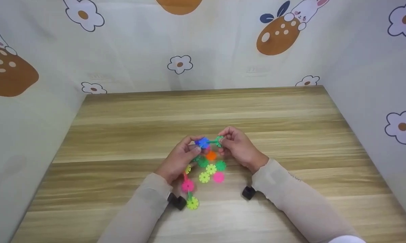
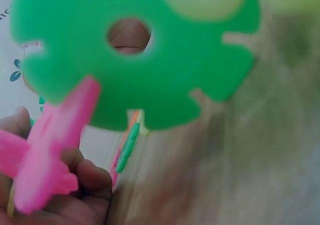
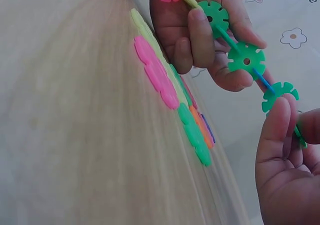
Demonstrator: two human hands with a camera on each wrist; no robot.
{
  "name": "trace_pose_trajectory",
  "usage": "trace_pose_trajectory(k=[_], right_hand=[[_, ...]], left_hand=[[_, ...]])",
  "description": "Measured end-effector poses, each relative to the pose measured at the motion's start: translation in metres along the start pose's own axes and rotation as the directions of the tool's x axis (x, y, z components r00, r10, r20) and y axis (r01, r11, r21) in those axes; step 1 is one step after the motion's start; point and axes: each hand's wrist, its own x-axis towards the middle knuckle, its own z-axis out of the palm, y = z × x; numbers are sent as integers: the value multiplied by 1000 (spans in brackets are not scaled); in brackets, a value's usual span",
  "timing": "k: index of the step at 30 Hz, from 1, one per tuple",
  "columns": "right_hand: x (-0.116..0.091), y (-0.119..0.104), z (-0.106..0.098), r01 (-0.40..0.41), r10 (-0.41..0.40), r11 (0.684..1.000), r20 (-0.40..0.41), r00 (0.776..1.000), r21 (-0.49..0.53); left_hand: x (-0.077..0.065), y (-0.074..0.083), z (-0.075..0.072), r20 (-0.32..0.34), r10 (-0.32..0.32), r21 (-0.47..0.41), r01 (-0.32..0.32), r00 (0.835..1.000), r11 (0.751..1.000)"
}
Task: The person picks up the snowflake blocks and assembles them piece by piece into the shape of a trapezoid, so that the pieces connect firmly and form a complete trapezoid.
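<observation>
My left hand (image 1: 179, 157) grips a chain of notched plastic discs slotted together, its fingers curled round it near a blue disc (image 1: 203, 143). Beyond the blue piece, a green disc (image 1: 219, 141) at the chain's end is pinched between the thumb and fingers of my right hand (image 1: 242, 148). The other end trails below the left wrist, with a pink disc (image 1: 187, 185) and a yellow-green disc (image 1: 192, 203). Green discs (image 3: 246, 61) run between both hands in the right wrist view. Close to the left wrist camera, another green disc (image 2: 175, 75) joins an edge-on pink disc (image 2: 45, 155).
Loose discs lie flat on the wooden table (image 1: 122, 118) below the hands: an orange disc (image 1: 211, 155), a pink disc (image 1: 218, 177), several green and yellow-green ones. Patterned cloth walls (image 1: 216, 50) rise behind the table and at both sides.
</observation>
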Motion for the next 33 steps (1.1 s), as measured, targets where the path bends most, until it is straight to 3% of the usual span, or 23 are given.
trace_pose_trajectory(k=[5,11,15,19,22,27,33], right_hand=[[-3,-1,5,-5,5,1000,49,999,4],[-6,-1,12,25,-17,997,93,995,-79],[-8,-1,16,19,-9,990,70,997,-143],[-10,0,21,9,-5,994,42,999,-112],[-12,-1,23,37,-36,996,21,999,-75],[-14,-1,27,92,-94,989,-14,995,-118],[-15,-2,31,103,-109,986,-42,993,-129]], left_hand=[[-2,0,2,33,20,-15,-20,999,1000],[-3,2,4,39,0,-5,0,999,1000],[-3,2,4,45,7,-8,-6,999,1000],[-2,0,5,53,32,-12,-31,998,999],[-2,1,6,55,35,-18,-35,998,999],[-4,3,9,58,41,-9,-41,997,999],[-4,3,10,96,107,-35,-104,990,994]])
